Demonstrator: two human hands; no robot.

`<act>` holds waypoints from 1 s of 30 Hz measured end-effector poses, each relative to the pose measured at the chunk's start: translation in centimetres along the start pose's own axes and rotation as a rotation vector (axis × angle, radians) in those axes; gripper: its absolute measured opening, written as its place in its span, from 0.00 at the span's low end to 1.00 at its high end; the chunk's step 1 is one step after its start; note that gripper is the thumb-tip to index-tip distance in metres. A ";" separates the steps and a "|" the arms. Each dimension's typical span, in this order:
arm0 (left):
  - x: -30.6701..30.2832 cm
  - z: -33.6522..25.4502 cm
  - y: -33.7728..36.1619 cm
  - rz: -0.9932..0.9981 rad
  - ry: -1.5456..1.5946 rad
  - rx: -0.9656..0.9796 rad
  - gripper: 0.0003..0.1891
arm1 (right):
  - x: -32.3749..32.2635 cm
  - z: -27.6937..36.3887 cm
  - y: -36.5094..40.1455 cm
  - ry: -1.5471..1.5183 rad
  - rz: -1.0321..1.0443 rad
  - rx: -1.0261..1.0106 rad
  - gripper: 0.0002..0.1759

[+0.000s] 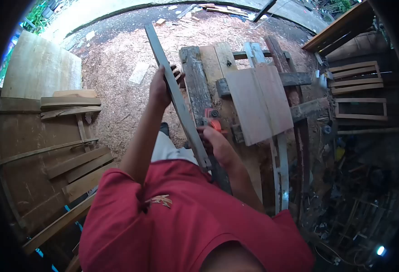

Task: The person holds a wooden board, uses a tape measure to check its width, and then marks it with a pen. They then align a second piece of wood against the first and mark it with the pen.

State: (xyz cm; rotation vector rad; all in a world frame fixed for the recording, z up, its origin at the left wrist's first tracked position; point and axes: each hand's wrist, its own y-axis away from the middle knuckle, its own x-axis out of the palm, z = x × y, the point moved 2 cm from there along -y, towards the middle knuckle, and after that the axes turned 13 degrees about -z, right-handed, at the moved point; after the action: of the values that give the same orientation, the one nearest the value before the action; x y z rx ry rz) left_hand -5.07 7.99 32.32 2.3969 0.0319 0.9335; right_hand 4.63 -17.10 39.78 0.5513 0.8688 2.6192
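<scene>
A long, narrow wooden board [176,94] slants across the front of my body, its far end raised over the shavings. My left hand [161,86] is wrapped round its upper half, with fingertips showing past the right edge. Lower down, my right hand [212,138] is beside the board's right edge, fingers bent; its fingertips are partly hidden, so its contact with the board is unclear. Just beyond my right hand, a red power tool [213,119] rests on the dark, weathered beam of the bench [194,75].
A wide pale panel [259,104] lies over the bench planks on the right. Wooden pieces [79,163] lean and lie at the left. Slatted frames [360,109] stand at the far right. Wood shavings [118,81] cover the ground, with a loose offcut [139,72] among them.
</scene>
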 end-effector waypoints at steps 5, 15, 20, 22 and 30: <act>1.3 -3.7 -0.1 -0.016 0.002 0.065 0.25 | 3.0 1.9 0.6 -0.070 0.070 -0.084 0.31; -5.4 -10.5 -7.8 -0.205 -0.003 -0.104 0.20 | 12.6 3.6 -2.6 -0.132 0.195 -0.046 0.33; -9.0 -16.2 -10.9 -0.268 -0.014 -0.086 0.19 | 18.6 4.3 -6.4 -0.227 0.239 0.034 0.33; -9.5 -19.0 -11.9 -0.209 -0.027 -0.055 0.18 | 21.2 5.7 -6.9 0.093 0.096 -0.067 0.31; -9.0 -27.0 -14.2 -0.001 -0.198 0.074 0.20 | 27.5 8.0 -9.2 0.507 -0.130 -0.243 0.30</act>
State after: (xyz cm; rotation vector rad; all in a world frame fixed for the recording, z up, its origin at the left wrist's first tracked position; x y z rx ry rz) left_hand -26.46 31.33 35.70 2.5468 -0.0071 0.7014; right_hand -14.07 5.32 46.99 -0.2380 0.6708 2.7239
